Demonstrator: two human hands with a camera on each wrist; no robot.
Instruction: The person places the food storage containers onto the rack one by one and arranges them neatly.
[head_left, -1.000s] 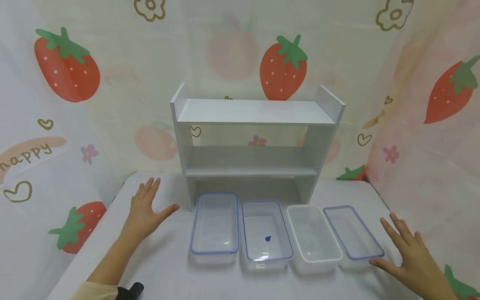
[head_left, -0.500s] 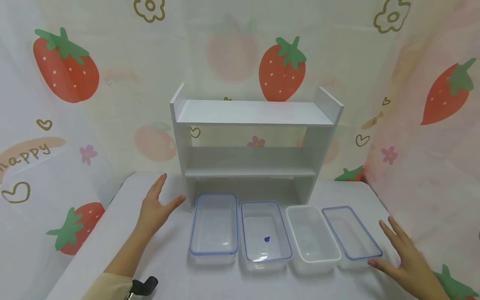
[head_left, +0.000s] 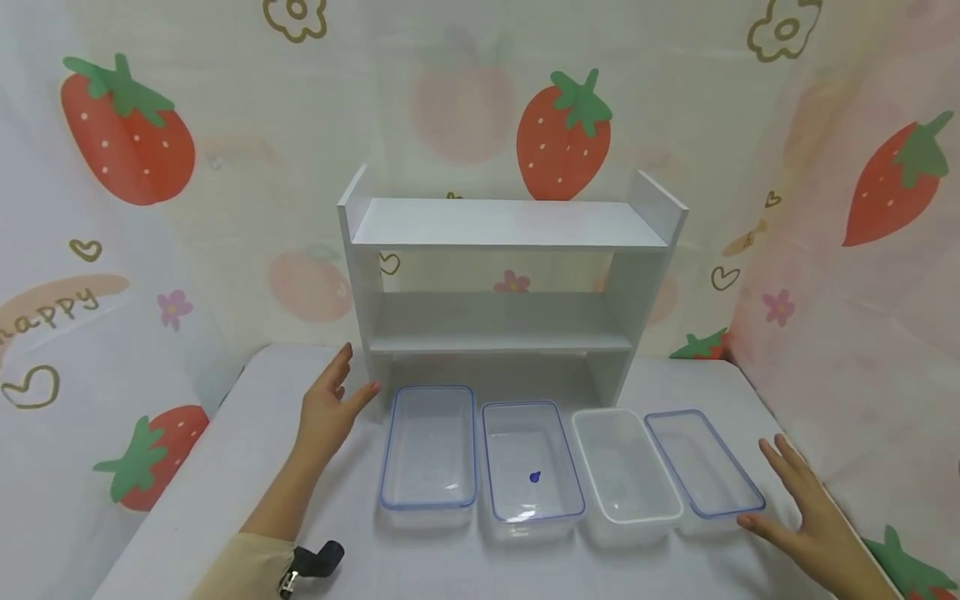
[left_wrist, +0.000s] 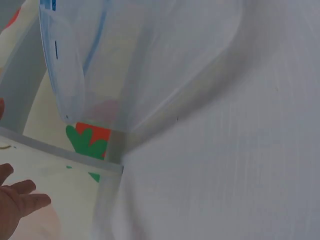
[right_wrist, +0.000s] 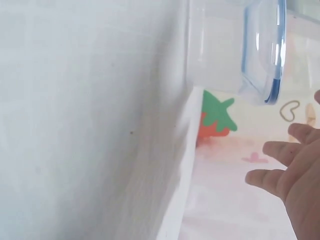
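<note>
Several clear plastic food containers stand in a row on the white table. The leftmost container (head_left: 429, 450) has a blue rim, and so does the second container (head_left: 525, 442), which carries a small blue mark. A third container (head_left: 626, 467) has a whitish rim, and the rightmost container (head_left: 705, 462) is blue-rimmed. My left hand (head_left: 326, 421) hovers left of the row with fingers extended, holding nothing. Spread and without contact, my right hand (head_left: 813, 525) is beside the rightmost container. In the right wrist view my hand (right_wrist: 300, 175) shows below a blue-rimmed container (right_wrist: 220, 45).
A white shelf unit (head_left: 502, 333) with several levels stands right behind the containers. The table (head_left: 480, 575) has a white cloth. Strawberry-printed curtain (head_left: 465, 108) hangs behind and on both sides. A black strap piece (head_left: 318, 560) sits at my left wrist.
My left hand has moved to the right and turned, coming closer to the leftmost container. The right hand has hardly moved. The containers stay where they were.
</note>
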